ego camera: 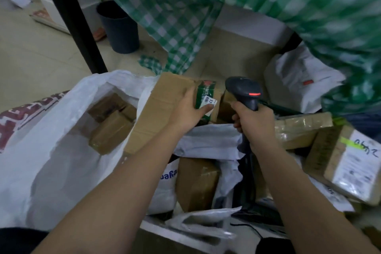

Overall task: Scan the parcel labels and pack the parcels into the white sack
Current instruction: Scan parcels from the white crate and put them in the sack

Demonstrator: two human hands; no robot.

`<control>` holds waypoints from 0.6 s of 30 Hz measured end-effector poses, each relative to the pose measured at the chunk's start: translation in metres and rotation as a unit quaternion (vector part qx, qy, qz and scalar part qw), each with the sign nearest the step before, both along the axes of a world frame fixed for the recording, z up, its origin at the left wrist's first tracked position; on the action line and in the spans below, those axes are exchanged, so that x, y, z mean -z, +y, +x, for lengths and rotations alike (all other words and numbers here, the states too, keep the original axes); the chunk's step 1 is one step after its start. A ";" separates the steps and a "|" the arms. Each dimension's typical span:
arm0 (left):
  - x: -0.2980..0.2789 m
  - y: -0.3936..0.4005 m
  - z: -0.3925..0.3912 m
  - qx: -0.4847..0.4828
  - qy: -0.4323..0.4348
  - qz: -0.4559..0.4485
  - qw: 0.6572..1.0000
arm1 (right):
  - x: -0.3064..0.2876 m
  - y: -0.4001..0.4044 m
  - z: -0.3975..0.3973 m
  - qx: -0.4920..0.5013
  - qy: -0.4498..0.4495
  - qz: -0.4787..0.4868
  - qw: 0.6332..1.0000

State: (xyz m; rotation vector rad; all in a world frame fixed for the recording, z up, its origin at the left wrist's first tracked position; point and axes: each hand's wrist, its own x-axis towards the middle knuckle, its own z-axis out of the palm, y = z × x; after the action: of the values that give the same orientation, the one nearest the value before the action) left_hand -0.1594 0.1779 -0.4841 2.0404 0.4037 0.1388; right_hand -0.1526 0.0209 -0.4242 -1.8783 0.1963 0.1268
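Fingers (237,117) grip scanner (245,92); left hand (188,110) holds parcel (165,105), label partly hidden

A brown cardboard parcel with green printed tape and a small white label (177,97) is held tilted just right of the open mouth of the white woven plastic sack (51,161). Two brown taped parcels (111,128) are seen lying inside the sack. A black handheld barcode scanner (246,93) is held upright right of the sack, its red light lit.
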 end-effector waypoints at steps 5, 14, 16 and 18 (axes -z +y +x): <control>0.002 -0.034 0.045 -0.046 0.085 0.107 0.990 | 0.000 -0.019 0.014 0.020 0.045 0.051 0.998; 0.011 -0.047 0.066 -0.122 0.161 0.144 0.969 | 0.018 -0.031 0.025 0.021 0.073 0.092 0.993; 0.008 -0.047 0.065 -0.128 0.158 0.134 0.970 | 0.021 -0.035 0.024 0.021 0.075 0.091 0.993; 0.002 -0.045 0.058 -0.133 0.149 0.124 0.972 | 0.023 -0.038 0.023 0.023 0.077 0.091 0.993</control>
State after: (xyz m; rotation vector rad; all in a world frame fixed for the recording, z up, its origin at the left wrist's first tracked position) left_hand -0.1010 0.1330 -0.4863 2.2511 0.8868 0.0464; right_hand -0.1298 -0.0169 -0.4468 -1.6812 0.3221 0.2511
